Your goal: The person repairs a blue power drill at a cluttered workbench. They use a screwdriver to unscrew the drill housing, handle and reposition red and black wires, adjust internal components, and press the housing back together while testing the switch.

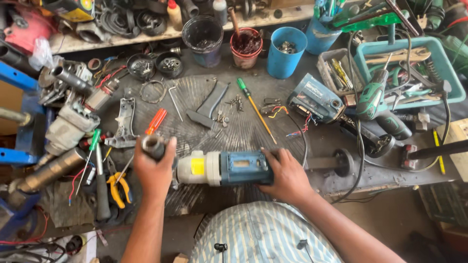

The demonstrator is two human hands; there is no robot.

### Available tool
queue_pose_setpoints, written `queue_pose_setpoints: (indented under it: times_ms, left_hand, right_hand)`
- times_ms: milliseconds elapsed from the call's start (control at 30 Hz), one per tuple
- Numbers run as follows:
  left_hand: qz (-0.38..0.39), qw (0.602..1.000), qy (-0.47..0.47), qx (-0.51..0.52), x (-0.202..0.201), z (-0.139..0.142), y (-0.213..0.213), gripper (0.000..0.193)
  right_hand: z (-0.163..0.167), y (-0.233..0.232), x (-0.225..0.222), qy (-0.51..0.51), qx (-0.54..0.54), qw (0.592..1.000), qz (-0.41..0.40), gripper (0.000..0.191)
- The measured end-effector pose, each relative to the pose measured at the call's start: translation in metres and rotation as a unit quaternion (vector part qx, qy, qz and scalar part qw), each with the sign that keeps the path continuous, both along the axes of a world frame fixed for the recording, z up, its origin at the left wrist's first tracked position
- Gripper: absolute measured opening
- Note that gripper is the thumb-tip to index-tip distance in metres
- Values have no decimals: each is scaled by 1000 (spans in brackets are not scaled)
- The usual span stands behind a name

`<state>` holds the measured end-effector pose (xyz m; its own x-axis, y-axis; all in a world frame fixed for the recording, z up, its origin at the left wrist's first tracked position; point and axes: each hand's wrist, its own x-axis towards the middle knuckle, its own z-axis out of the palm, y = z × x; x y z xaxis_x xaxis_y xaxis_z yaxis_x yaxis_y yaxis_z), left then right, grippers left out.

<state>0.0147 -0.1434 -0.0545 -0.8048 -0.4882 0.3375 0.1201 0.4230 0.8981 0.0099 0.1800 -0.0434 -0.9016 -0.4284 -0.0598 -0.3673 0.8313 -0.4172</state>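
Note:
A power tool body (222, 168) with a teal motor housing, a pale grey front and a yellow patch lies sideways at the near edge of the workbench. My right hand (285, 175) grips its teal rear end. My left hand (153, 168) is closed around a dark metal cylindrical part (152, 145) at the tool's front end. A loose grey housing shell (210, 103), small screws (234, 104) and a green-handled screwdriver (253, 108) lie on the bench just beyond the tool.
Another teal tool housing (314, 101) with loose wires lies to the right. Blue cups (286, 51) and a red pot (246, 46) stand at the back. A teal tray (443, 73) holds tools at right. Yellow pliers (117, 187) and grey tool parts (68, 129) crowd the left.

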Motion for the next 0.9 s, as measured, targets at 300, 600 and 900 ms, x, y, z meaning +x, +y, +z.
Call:
queue_pose_setpoints:
  times_ms: [300,600,900]
  left_hand:
    - [-44,997,51,-25,-18,-15,-4,31]
    - [-64,997,8,-37,-43,-17,-6,33]
    - [-99,995,13,25,-42,-32,-14,33]
  right_hand:
    - [-16,2,-4,83,-54,995,0,100]
    - [-30,6,-10,152,-67,986,8,103]
    - [-40,0,-9,184,-57,981,-3,98]
